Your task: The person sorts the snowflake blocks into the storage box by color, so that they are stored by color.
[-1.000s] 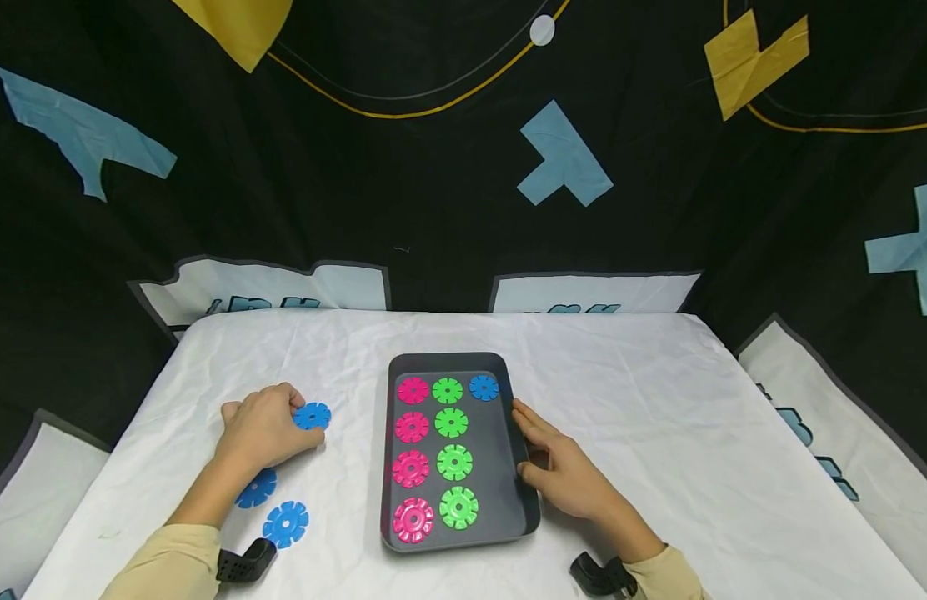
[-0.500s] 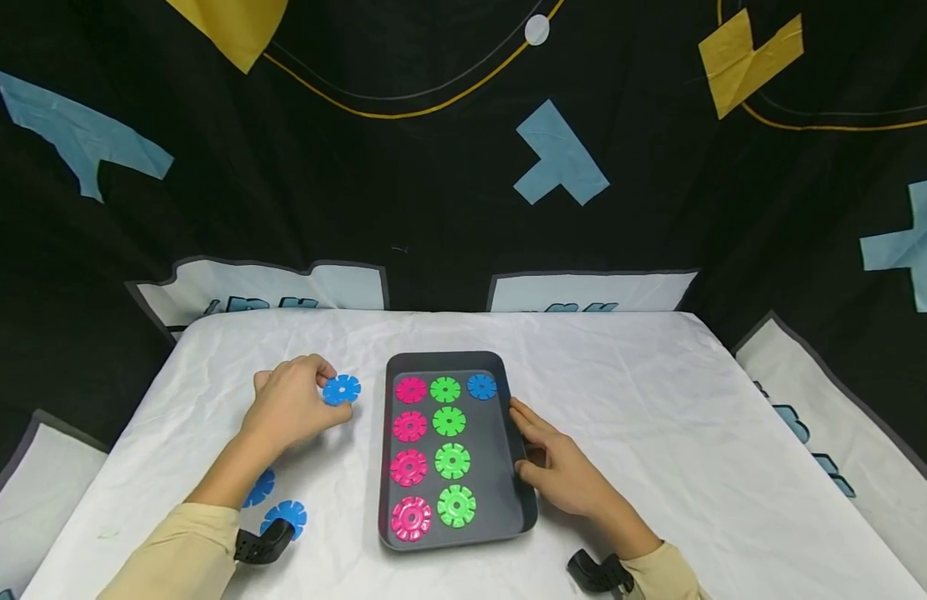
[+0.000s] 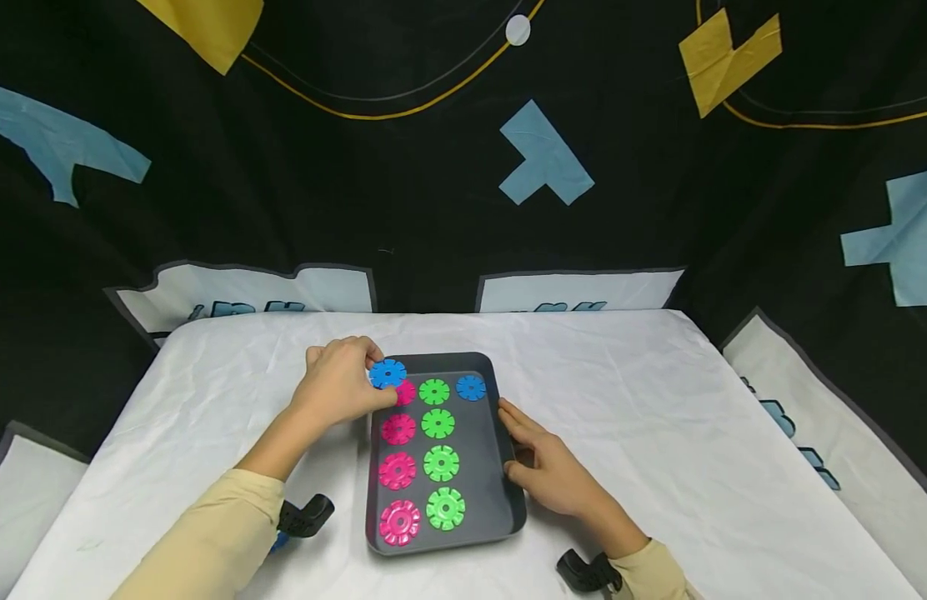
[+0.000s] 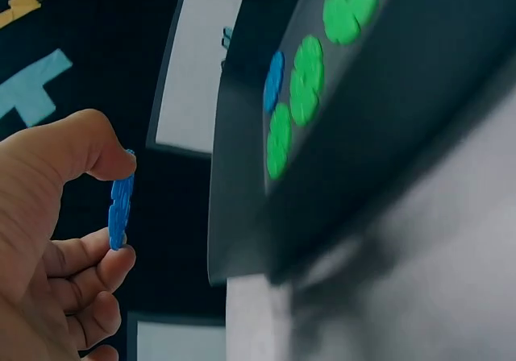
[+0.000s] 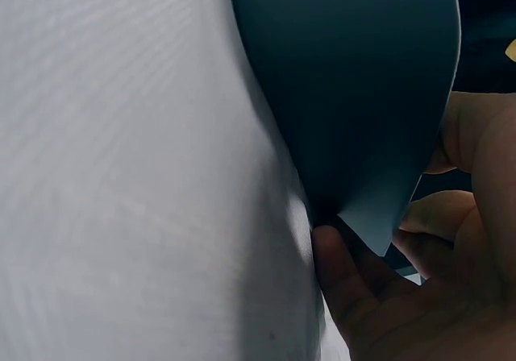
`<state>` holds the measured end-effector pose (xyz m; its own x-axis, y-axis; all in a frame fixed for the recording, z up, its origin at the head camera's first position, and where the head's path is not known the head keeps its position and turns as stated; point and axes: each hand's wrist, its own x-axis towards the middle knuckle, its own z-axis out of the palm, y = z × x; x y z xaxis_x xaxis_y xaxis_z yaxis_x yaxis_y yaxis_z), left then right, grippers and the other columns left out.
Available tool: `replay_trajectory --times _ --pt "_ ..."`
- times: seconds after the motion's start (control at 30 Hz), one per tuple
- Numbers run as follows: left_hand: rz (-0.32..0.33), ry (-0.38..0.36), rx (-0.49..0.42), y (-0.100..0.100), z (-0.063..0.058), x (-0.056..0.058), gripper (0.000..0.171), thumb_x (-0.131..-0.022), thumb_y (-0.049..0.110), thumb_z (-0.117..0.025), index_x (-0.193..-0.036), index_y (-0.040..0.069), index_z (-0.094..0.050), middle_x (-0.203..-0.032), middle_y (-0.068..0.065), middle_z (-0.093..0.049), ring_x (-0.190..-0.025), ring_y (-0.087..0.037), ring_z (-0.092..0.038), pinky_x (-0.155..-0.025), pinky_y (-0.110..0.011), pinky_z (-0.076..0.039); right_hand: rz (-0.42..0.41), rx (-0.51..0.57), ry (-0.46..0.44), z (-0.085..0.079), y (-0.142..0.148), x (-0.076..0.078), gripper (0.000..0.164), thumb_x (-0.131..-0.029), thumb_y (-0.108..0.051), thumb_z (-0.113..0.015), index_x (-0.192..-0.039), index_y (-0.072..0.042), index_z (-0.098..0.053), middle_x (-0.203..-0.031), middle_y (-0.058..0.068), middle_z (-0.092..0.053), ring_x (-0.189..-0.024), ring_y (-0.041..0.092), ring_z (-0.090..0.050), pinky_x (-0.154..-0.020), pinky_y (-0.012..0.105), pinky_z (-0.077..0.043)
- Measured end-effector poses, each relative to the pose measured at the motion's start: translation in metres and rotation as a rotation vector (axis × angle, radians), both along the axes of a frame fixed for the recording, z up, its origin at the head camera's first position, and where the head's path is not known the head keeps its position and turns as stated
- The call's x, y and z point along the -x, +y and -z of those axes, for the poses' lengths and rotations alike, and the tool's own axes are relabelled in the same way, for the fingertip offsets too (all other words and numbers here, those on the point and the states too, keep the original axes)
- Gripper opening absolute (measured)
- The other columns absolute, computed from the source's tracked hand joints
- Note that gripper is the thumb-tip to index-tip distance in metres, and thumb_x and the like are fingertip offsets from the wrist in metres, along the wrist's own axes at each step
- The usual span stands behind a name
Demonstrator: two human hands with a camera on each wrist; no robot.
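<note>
My left hand pinches a blue notched plastic disc between thumb and fingers. In the head view the disc overlaps the far left corner of a dark grey baking tray and part of a pink disc. The left wrist view shows that blue disc edge-on, held apart from the tray wall. A pink column and a green column of discs lie in the tray, with one blue disc at its far right. My right hand rests its fingers and thumb against the tray's right side.
A blue disc on the white-covered table shows partly from behind the left wrist's black camera mount. Another black mount is on the right wrist. A dark curtain hangs behind the table.
My left hand has carried the blue disc from the left part of the table rightward to the tray's far left corner. The right hand stays at the tray's side; the head view shifted slightly.
</note>
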<state>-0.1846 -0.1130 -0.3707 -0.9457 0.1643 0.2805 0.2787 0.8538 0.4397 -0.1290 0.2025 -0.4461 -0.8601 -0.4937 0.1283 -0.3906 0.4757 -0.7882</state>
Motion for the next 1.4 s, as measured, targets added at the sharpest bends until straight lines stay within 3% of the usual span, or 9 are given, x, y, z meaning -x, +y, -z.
replay_trajectory --times 0.2,0.3,0.47,1.0,1.17,1.4 --pt "0.055 0.03 0.007 0.027 -0.006 0.007 0.042 -0.059 0.036 -0.079 -0.088 0.009 -0.065 -0.077 0.003 -0.06 -0.075 -0.015 -0.056 -0.077 -0.046 -0.032 -0.002 -0.013 0.02 -0.002 -0.001 0.0 0.071 -0.087 -0.002 -0.058 -0.151 0.0 -0.028 -0.161 0.001 -0.017 -0.142 0.011 -0.026 -0.097 0.03 -0.048" --pt "0.08 0.026 0.02 0.039 -0.008 0.009 0.039 -0.06 0.034 -0.077 -0.088 0.009 -0.065 -0.079 0.003 -0.061 -0.077 -0.016 -0.056 -0.077 -0.046 -0.033 -0.003 -0.006 0.013 -0.002 -0.001 0.0 0.071 -0.087 -0.001 -0.058 -0.151 0.0 -0.028 -0.162 0.001 -0.016 -0.142 0.011 -0.025 -0.095 0.029 -0.049" --pt "0.116 -0.003 0.043 0.055 -0.007 0.012 0.039 -0.06 0.032 -0.076 -0.09 0.009 -0.067 -0.08 0.004 -0.062 -0.08 -0.015 -0.057 -0.078 -0.047 -0.034 -0.01 -0.001 0.003 0.0 -0.001 0.0 0.07 -0.088 0.0 -0.057 -0.151 0.001 -0.026 -0.162 0.002 -0.015 -0.138 0.016 -0.035 -0.096 0.03 -0.049" --pt "0.301 -0.135 0.193 0.098 0.034 0.021 0.044 -0.062 0.041 -0.087 -0.094 0.015 -0.07 -0.077 0.011 -0.057 -0.079 -0.014 -0.05 -0.076 -0.043 -0.036 -0.011 -0.016 0.016 -0.001 0.002 0.0 0.069 -0.089 -0.003 -0.057 -0.152 -0.002 -0.027 -0.162 0.0 -0.016 -0.139 0.009 -0.031 -0.091 0.028 -0.051" --pt "0.313 -0.155 0.231 0.106 0.043 0.022 0.045 -0.062 0.043 -0.088 -0.093 0.015 -0.071 -0.075 0.011 -0.058 -0.081 -0.016 -0.052 -0.077 -0.043 -0.036 -0.019 -0.01 0.009 0.0 0.002 0.001 0.069 -0.09 -0.002 -0.056 -0.152 -0.002 -0.026 -0.162 0.0 -0.015 -0.139 0.01 -0.032 -0.092 0.027 -0.05" --pt "0.298 -0.153 0.25 0.11 0.046 0.021 0.043 -0.062 0.04 -0.088 -0.093 0.014 -0.071 -0.078 0.009 -0.06 -0.082 -0.019 -0.053 -0.08 -0.046 -0.036 -0.007 -0.019 0.017 0.0 0.003 0.001 0.071 -0.089 -0.002 -0.057 -0.152 -0.004 -0.026 -0.162 -0.003 -0.015 -0.139 0.01 -0.03 -0.092 0.028 -0.05"
